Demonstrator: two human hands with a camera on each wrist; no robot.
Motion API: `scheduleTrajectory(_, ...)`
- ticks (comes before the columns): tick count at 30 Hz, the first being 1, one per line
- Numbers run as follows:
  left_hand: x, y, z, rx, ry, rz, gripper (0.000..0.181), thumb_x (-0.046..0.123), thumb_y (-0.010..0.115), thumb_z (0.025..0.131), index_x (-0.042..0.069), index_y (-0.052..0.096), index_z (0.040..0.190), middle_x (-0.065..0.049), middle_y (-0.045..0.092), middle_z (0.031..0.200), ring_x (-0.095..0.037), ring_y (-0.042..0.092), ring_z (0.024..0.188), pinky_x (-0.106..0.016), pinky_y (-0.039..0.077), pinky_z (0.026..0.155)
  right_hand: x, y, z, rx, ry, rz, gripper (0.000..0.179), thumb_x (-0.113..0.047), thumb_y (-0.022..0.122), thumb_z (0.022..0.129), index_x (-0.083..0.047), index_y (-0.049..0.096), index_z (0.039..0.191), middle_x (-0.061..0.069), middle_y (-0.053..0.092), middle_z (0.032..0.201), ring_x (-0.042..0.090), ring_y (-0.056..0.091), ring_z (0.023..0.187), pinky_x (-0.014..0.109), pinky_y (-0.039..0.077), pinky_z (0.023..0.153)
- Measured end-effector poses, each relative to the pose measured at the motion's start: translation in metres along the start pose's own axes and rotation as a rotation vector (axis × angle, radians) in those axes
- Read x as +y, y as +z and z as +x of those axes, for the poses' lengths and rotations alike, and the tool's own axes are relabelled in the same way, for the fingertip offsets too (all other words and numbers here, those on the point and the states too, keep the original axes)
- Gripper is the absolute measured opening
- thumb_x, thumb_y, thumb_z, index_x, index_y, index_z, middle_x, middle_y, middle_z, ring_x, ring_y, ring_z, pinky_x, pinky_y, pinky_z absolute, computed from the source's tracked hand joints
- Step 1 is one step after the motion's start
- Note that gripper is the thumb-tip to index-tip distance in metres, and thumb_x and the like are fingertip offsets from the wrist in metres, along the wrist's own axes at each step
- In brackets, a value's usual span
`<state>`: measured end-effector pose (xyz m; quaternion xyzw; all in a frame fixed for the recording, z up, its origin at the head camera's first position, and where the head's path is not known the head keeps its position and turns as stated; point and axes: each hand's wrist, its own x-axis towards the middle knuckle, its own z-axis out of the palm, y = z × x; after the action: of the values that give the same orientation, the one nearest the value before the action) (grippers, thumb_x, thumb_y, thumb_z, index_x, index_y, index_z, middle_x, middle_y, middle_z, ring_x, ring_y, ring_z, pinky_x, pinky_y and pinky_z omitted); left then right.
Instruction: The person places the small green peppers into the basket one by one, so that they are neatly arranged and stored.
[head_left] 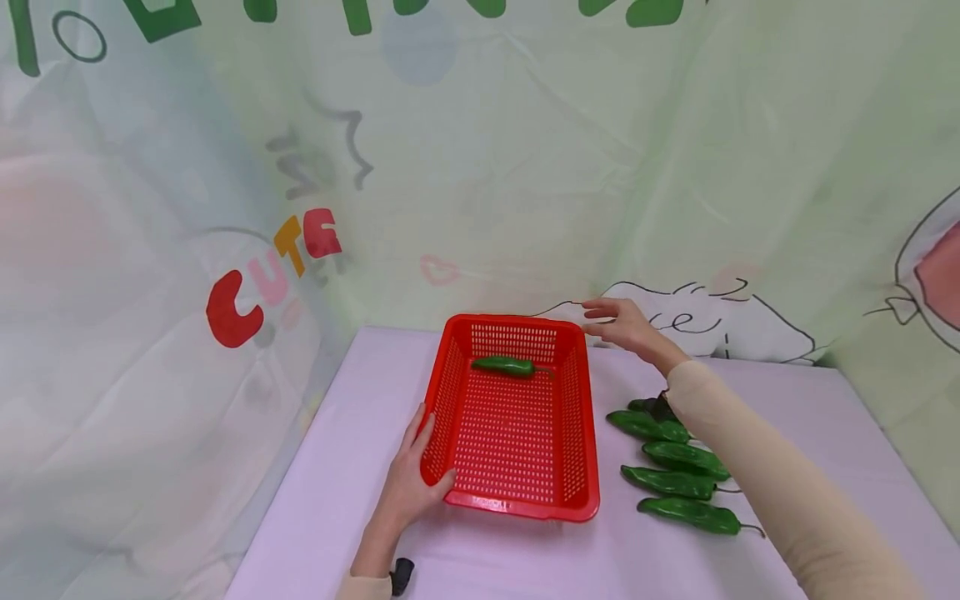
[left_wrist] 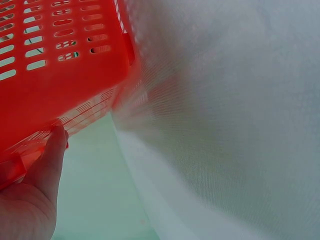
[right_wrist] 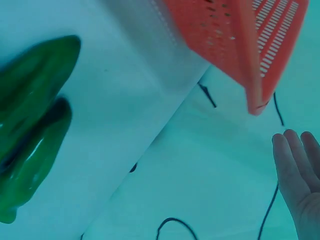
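A red plastic basket (head_left: pixel 504 433) with slotted sides stands in the middle of the head view, one green pepper (head_left: pixel 504 365) lying at its far end. My left hand (head_left: pixel 412 479) grips the basket's near left corner, thumb at the front rim and fingers along the outer left side. In the left wrist view, part of that hand (left_wrist: pixel 37 195) presses against the basket wall (left_wrist: pixel 75 75). Just off the far right corner is my right hand (head_left: pixel 622 325), its fingers extended and holding nothing. The right wrist view shows a gap between its fingertips (right_wrist: pixel 295 137) and the basket rim (right_wrist: pixel 252 95).
Several green peppers (head_left: pixel 690 514) lie in a column on the pale table (head_left: pixel 300 533), right of the basket and partly under my right forearm. A printed cloth (head_left: pixel 480 167) hangs close behind the table and along both sides.
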<state>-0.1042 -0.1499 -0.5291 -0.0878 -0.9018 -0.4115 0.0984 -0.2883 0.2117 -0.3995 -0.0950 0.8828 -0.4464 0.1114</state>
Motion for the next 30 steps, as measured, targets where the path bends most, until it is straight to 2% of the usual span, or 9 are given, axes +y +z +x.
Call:
scheduleTrajectory(11, -0.001, 0.001, -0.001, 0.009, 0.009, 0.002, 0.090, 0.028, 0.073, 0.074, 0.007, 0.035, 0.153, -0.004, 0.021, 0.163, -0.032, 0.034, 0.141, -0.057, 0.049, 0.096, 0.037, -0.020, -0.017, -0.009, 0.002, -0.021, 0.054, -0.017, 0.058, 0.098, 0.005, 0.041, 0.145, 0.033, 0.045, 0.141, 0.047, 0.052, 0.122, 0.056, 0.048, 0.099)
scheduleTrajectory(14, -0.001, 0.001, -0.001, 0.012, 0.011, 0.002, 0.090, 0.028, 0.073, 0.074, 0.006, 0.036, 0.152, -0.004, 0.022, 0.163, -0.033, 0.034, 0.141, -0.057, 0.048, 0.096, 0.047, -0.025, -0.020, -0.006, 0.018, -0.018, 0.055, -0.016, 0.059, 0.098, 0.005, 0.041, 0.145, 0.033, 0.044, 0.143, 0.046, 0.053, 0.121, 0.056, 0.047, 0.099)
scheduleTrajectory(21, -0.002, 0.000, -0.002, 0.020, 0.013, 0.004, 0.089, 0.026, 0.074, 0.074, 0.005, 0.036, 0.152, -0.004, 0.022, 0.163, -0.032, 0.035, 0.141, -0.056, 0.050, 0.095, 0.070, -0.033, -0.031, 0.002, 0.076, -0.022, 0.058, -0.021, 0.059, 0.098, 0.007, 0.038, 0.145, 0.034, 0.041, 0.144, 0.048, 0.045, 0.128, 0.058, 0.045, 0.101)
scheduleTrajectory(30, -0.002, 0.001, 0.000, 0.022, 0.041, 0.004, 0.086, 0.023, 0.072, 0.075, 0.001, 0.036, 0.151, -0.005, 0.022, 0.163, -0.032, 0.033, 0.143, -0.059, 0.044, 0.101, 0.108, -0.042, -0.045, -0.009, 0.111, -0.053, 0.060, -0.022, 0.058, 0.099, 0.013, 0.036, 0.143, 0.039, 0.041, 0.141, 0.051, 0.047, 0.125, 0.057, 0.048, 0.097)
